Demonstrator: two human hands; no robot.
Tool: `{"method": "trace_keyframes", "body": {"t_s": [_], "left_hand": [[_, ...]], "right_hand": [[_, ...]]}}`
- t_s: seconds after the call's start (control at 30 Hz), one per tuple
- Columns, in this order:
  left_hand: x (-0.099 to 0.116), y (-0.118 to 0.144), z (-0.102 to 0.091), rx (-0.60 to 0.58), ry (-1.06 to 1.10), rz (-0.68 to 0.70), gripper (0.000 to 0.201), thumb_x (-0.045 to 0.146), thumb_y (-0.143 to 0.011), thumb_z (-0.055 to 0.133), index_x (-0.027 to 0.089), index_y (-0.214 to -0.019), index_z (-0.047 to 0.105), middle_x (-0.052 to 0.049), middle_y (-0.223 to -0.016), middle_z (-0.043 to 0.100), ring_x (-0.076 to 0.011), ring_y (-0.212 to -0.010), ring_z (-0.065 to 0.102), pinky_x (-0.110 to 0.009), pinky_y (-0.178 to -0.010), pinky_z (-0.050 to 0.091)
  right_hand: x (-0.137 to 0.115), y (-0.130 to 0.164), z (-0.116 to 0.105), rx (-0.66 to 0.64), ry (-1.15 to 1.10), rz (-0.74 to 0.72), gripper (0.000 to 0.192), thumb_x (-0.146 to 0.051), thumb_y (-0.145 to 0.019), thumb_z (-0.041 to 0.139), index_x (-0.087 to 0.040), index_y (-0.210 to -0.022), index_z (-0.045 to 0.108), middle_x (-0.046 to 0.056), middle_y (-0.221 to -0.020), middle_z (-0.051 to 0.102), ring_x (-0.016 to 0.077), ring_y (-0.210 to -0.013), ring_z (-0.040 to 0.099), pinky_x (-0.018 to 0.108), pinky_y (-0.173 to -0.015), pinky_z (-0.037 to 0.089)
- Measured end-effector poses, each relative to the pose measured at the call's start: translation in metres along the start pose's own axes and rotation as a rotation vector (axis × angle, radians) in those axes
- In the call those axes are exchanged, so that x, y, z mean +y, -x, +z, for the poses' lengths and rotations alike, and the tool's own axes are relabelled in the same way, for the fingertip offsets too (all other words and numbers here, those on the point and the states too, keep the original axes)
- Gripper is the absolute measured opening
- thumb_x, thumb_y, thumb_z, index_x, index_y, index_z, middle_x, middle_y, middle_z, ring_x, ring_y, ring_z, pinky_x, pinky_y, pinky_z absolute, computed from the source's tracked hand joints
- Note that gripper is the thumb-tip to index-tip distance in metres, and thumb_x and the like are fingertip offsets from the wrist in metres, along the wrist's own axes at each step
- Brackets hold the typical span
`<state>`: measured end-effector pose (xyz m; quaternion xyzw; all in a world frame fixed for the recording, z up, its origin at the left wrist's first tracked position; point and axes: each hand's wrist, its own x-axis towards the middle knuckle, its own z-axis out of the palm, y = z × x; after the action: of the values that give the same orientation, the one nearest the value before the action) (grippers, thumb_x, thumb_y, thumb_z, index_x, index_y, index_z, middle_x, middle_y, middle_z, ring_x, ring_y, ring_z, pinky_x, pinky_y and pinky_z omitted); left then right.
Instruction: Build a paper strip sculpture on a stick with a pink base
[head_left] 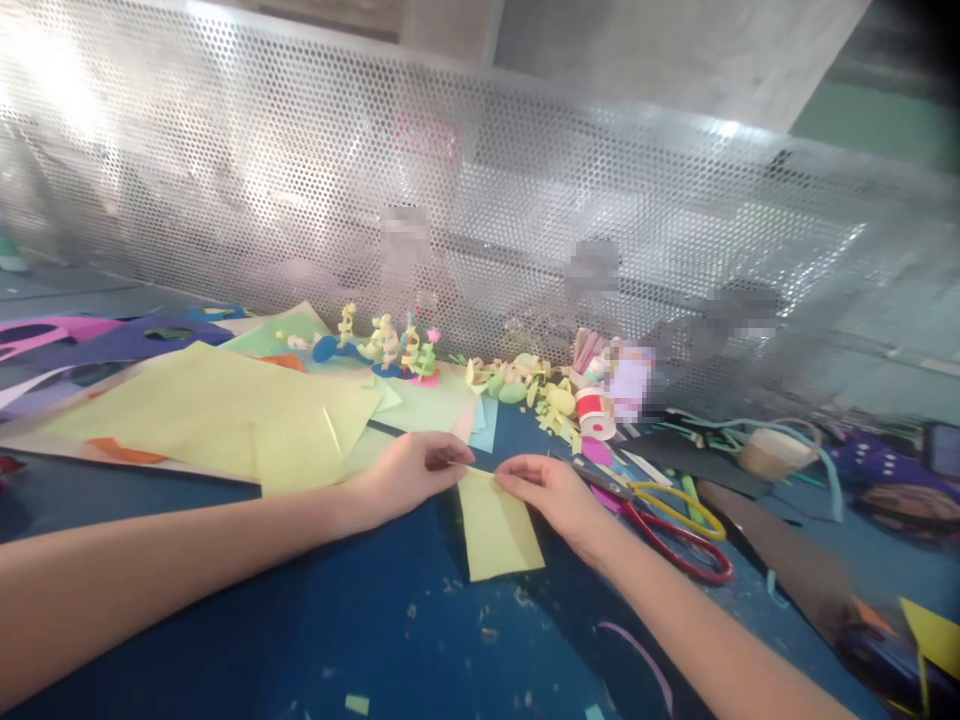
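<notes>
Both hands meet near the centre of the view over a dark blue worktop (225, 620). The left hand (409, 472) comes in from 8 o'clock and the right hand (551, 490) from 4 o'clock. Between them lies a small pale yellow paper piece (496, 530), flat on the worktop with its far edge lifted. The left fingers (450, 455) are pressed together on that far edge at its left corner, and the right fingers (514, 480) are pinched on the same edge at its right corner, so the paper is clamped by both hands at its 12 o'clock end while its body stretches toward 6 o'clock.

Just beside the right hand, at 3 o'clock from it, lie scissors (667, 520) with one yellow and one red handle loop, resting on the worktop. At 10 o'clock from the left hand, large pale yellow sheets (225, 420) are spread out, with purple paper (112, 340) beyond them. At 12 o'clock, near a perforated metal screen (480, 200), stand small coloured paper figures (390, 350) and a heap of yellow-green curled scraps (525, 385). A red-and-white spool (596, 412) sits at 1 o'clock from the right hand. Small paper bits dot the worktop near 6 o'clock.
</notes>
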<state>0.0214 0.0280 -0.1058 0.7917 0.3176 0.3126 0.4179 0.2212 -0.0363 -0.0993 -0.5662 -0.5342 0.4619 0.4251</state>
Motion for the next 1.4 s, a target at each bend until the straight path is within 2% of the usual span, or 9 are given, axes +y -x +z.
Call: {"method": "trace_keyframes", "body": {"t_s": [0.23, 0.47, 0.77, 0.9, 1.13, 1.4], "left_hand": [[0.0023, -0.0012, -0.0006, -0.068, -0.04, -0.018, 0.021, 0.034, -0.08, 0.054, 0.017, -0.086, 0.065, -0.002, -0.083, 0.068, -0.0165, -0.078, 0.063, -0.026, -0.074, 0.049], [-0.0011, -0.001, 0.0011, -0.045, 0.028, 0.021, 0.014, 0.027, -0.077, 0.057, 0.017, -0.084, 0.064, -0.003, -0.085, 0.068, -0.0163, -0.082, 0.064, -0.027, -0.08, 0.049], [0.0021, -0.0004, 0.0011, -0.057, 0.015, 0.001, 0.017, 0.03, -0.076, 0.059, 0.017, -0.087, 0.06, -0.003, -0.088, 0.067, -0.0172, -0.082, 0.064, -0.028, -0.078, 0.048], [0.002, -0.0013, 0.0007, -0.07, -0.034, -0.015, 0.021, 0.035, -0.079, 0.055, 0.018, -0.087, 0.061, -0.003, -0.082, 0.067, -0.0168, -0.075, 0.063, -0.028, -0.073, 0.049], [-0.0002, -0.0009, 0.0019, -0.044, 0.005, 0.025, 0.013, 0.028, -0.077, 0.056, 0.017, -0.082, 0.061, -0.002, -0.082, 0.067, -0.0161, -0.079, 0.064, -0.027, -0.077, 0.049], [-0.0003, 0.0009, 0.0021, -0.028, -0.022, 0.039, 0.014, 0.03, -0.077, 0.057, 0.018, -0.084, 0.061, -0.002, -0.086, 0.067, -0.0168, -0.081, 0.064, -0.028, -0.077, 0.049]], "right_hand": [[0.0045, -0.0002, 0.0018, 0.028, -0.018, -0.022, 0.024, -0.037, -0.067, 0.072, -0.018, -0.079, 0.066, 0.001, -0.079, 0.069, 0.0153, -0.074, 0.06, 0.028, -0.073, 0.043], [0.0035, 0.0013, 0.0025, 0.03, -0.03, -0.015, 0.024, -0.037, -0.064, 0.074, -0.018, -0.078, 0.067, 0.0, -0.075, 0.069, 0.0152, -0.072, 0.061, 0.029, -0.075, 0.044], [0.0045, 0.001, 0.0022, 0.029, -0.063, -0.039, 0.024, -0.036, -0.062, 0.075, -0.018, -0.077, 0.067, 0.0, -0.077, 0.07, 0.0152, -0.074, 0.061, 0.029, -0.077, 0.044], [0.0046, 0.0024, 0.0029, 0.031, -0.068, -0.058, 0.024, -0.036, -0.063, 0.075, -0.018, -0.077, 0.068, 0.001, -0.078, 0.07, 0.0154, -0.076, 0.061, 0.029, -0.078, 0.043], [0.0049, 0.0015, 0.0038, 0.04, -0.08, -0.055, 0.024, -0.035, -0.063, 0.075, -0.018, -0.079, 0.069, 0.001, -0.078, 0.07, 0.0153, -0.077, 0.062, 0.029, -0.079, 0.044], [0.0037, 0.0011, 0.004, 0.035, -0.087, -0.051, 0.028, -0.038, -0.061, 0.076, -0.018, -0.079, 0.068, 0.001, -0.075, 0.07, 0.0175, -0.077, 0.063, 0.032, -0.08, 0.045]]}}
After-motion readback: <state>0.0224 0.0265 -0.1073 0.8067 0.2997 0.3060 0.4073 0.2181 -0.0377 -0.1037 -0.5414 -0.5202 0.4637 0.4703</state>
